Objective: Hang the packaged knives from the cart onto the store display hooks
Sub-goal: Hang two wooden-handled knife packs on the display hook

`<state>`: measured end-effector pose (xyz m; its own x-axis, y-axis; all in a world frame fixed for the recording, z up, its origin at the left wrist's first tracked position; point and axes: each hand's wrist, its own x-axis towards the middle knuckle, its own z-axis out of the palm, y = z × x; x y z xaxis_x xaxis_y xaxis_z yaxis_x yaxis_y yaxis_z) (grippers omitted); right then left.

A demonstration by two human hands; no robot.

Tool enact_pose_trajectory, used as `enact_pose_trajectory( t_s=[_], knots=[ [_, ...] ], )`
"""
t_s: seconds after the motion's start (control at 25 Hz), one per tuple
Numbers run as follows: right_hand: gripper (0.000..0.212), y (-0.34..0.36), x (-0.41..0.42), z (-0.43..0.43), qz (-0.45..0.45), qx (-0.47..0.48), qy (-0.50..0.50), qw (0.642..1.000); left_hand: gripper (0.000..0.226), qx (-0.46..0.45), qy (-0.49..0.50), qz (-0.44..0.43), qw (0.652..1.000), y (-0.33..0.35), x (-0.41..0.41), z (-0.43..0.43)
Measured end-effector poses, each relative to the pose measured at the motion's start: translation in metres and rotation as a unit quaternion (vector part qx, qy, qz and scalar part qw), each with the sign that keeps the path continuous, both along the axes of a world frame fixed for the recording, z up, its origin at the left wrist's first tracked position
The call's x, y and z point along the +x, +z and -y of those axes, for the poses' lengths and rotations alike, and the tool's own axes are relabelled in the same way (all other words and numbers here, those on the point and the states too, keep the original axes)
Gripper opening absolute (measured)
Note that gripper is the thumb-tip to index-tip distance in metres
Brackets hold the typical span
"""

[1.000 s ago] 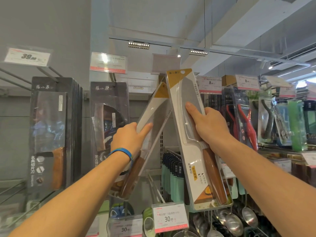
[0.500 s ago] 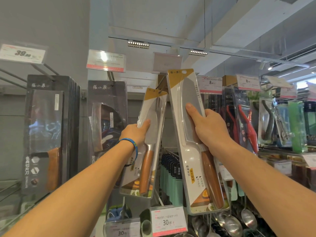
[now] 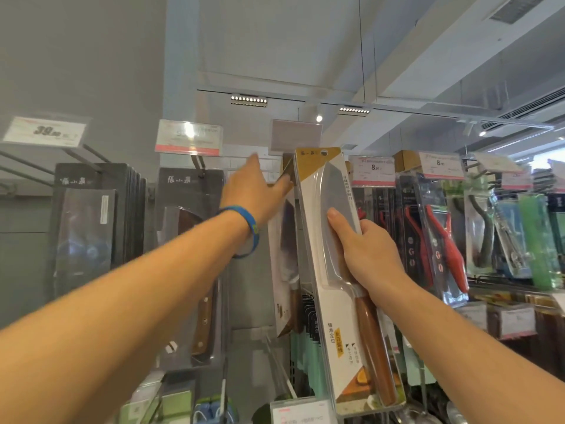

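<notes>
1. The right hand (image 3: 370, 258) grasped the front packaged knife (image 3: 327, 228) at mid-blade, thumb across the clear face. The pack was raised and slightly tilted, its top just below the grey label holder (image 3: 296, 136).
2. The left hand (image 3: 253, 191) was at the top corner of the rear packaged knife (image 3: 282, 258), which appeared to hang just behind the front pack. The index finger was straight. Whether that grip pinched the card or only pressed it could not be told.
3. The display hook under the holder was hidden by both packs. The cart was out of view.
4. Judgement: the step in hand was threading the front pack's hang hole (image 3: 324, 153) onto that hook.
5. Advice: the left hand should press the rear pack back to bare the hook tip. The right hand should level the hole with the tip, square the pack, slide it straight back and let go only once the hook bore the weight.
6. Risk: the mid-blade grasp gave little control of the top edge, so the hole could miss or the card could catch the holder.
</notes>
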<state>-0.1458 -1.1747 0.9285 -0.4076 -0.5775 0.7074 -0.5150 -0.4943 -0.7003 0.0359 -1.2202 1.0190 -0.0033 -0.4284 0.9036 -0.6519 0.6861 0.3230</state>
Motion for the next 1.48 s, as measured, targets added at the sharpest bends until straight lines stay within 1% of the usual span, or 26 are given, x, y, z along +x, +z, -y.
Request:
enact_pose_trajectory(
  t_s=[0.04,0.08,0.12,0.16,0.2,0.24,0.36,0.44,0.52,0.6,0.68,0.72,0.84,0.92,1.04,1.12,1.24,1.36,1.48],
  knots=[
    [0.053,0.0,0.0,0.001,0.001,-0.001,0.003,1.0,0.066,-0.046,0.009,0.025,0.999,0.016,0.006,-0.008],
    [0.053,-0.001,0.0,0.002,0.004,-0.004,0.003,1.0,0.069,-0.097,0.048,0.081,0.991,0.03,0.013,-0.013],
    [0.053,-0.002,0.0,0.002,0.007,-0.006,0.004,1.0,0.07,-0.133,0.094,0.143,0.976,0.042,0.018,-0.02],
    [0.053,-0.002,0.001,0.003,0.009,-0.008,0.007,1.0,0.071,-0.155,0.13,0.185,0.962,0.053,0.022,-0.024],
    [0.053,-0.004,0.003,0.005,0.013,-0.011,0.011,1.0,0.071,-0.156,0.144,0.203,0.956,0.063,0.023,-0.026],
    [0.052,-0.005,0.006,0.007,0.019,-0.013,0.016,1.0,0.071,-0.146,0.142,0.207,0.957,0.072,0.021,-0.027],
    [0.051,-0.01,0.012,0.009,0.03,-0.011,0.026,0.999,0.069,-0.076,0.108,0.193,0.972,0.079,0.004,-0.024],
    [0.051,-0.009,0.012,0.005,0.038,-0.011,0.028,0.999,0.063,-0.062,0.084,0.156,0.982,0.076,-0.001,-0.022],
    [0.05,-0.014,0.016,0.0,0.039,0.003,0.054,0.998,0.045,-0.084,0.074,0.119,0.987,0.075,0.001,-0.02],
    [0.052,-0.029,0.029,-0.002,0.017,0.038,0.089,0.995,0.021,-0.111,0.1,0.146,0.978,0.077,0.004,-0.021],
    [0.054,-0.048,0.044,-0.001,-0.04,0.059,0.072,0.995,0.023,-0.117,0.12,0.184,0.968,0.077,0.008,-0.026],
    [0.054,-0.053,0.047,-0.001,-0.043,0.052,0.062,0.996,0.024,-0.114,0.129,0.206,0.963,0.078,0.009,-0.029],
    [0.052,-0.043,0.039,-0.001,0.007,0.045,0.063,0.997,0.025,-0.111,0.179,0.288,0.934,0.081,0.011,-0.037],
    [0.052,-0.03,0.033,0.003,0.002,0.047,0.05,0.998,0.024,-0.094,0.196,0.311,0.925,0.084,0.01,-0.041],
    [0.061,-0.017,0.036,0.015,-0.027,0.053,0.03,0.998,0.022,-0.088,0.196,0.302,0.929,0.081,0.006,-0.042],
    [0.065,-0.014,0.042,0.02,-0.028,0.062,0.018,0.997,0.025,-0.096,0.188,0.289,0.934,0.076,0.005,-0.041],
    [0.059,-0.016,0.045,0.028,-0.026,0.066,0.022,0.997,0.025,-0.091,0.155,0.274,0.945,0.073,0.009,-0.039],
    [0.053,-0.021,0.042,0.029,-0.076,0.065,-0.019,0.995,0.021,-0.067,0.119,0.252,0.958,0.072,0.013,-0.036],
    [0.059,-0.018,0.044,0.031,-0.132,0.079,-0.075,0.985,0.021,-0.046,0.106,0.241,0.964,0.075,0.015,-0.034]
  ],
)
